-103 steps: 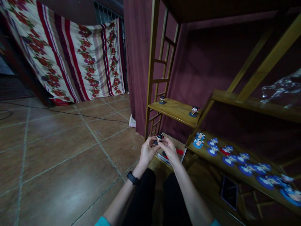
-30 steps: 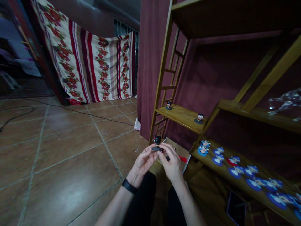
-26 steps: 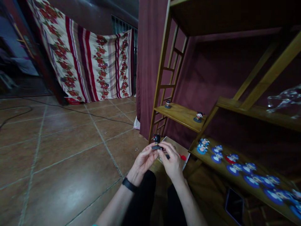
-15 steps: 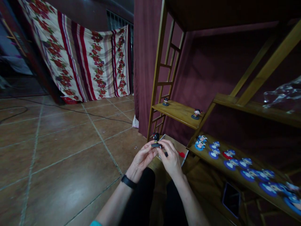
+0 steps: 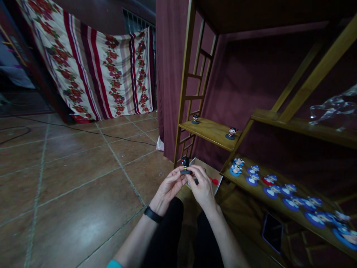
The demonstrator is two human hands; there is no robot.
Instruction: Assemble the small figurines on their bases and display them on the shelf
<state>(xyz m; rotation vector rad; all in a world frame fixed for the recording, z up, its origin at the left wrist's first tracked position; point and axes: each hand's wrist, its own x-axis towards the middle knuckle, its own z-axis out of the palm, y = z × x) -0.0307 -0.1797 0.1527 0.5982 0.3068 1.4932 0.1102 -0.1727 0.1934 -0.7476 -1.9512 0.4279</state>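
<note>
A small black-haired figurine (image 5: pixel 185 162) on a dark round base is held up between both hands. The fingers of my left hand (image 5: pixel 170 185) pinch the left side of its base, while those of my right hand (image 5: pixel 201 185) close on the right side. Its back seems turned toward me. Just beyond and below my right hand lies a shallow white box (image 5: pixel 219 183), partly covered by that hand, with a red item (image 5: pixel 214 181) in it. Two similar figurines stand on the wooden shelf (image 5: pixel 206 134): one at the left (image 5: pixel 195 118), another at the right (image 5: pixel 231 133).
Several blue-based figurines (image 5: pixel 272 191) and a red-based one (image 5: pixel 269 179) line the lower shelf at right. A clear glass-like ornament (image 5: pixel 333 108) sits higher up. A dark phone-like slab (image 5: pixel 272 232) lies below. A cable (image 5: pixel 83 131) crosses the tiled floor; a striped floral cloth (image 5: pixel 95 74) hangs behind.
Both hands keep the figurine in nearly the same place. The view has turned slightly, so the shelves appear shifted a little left.
</note>
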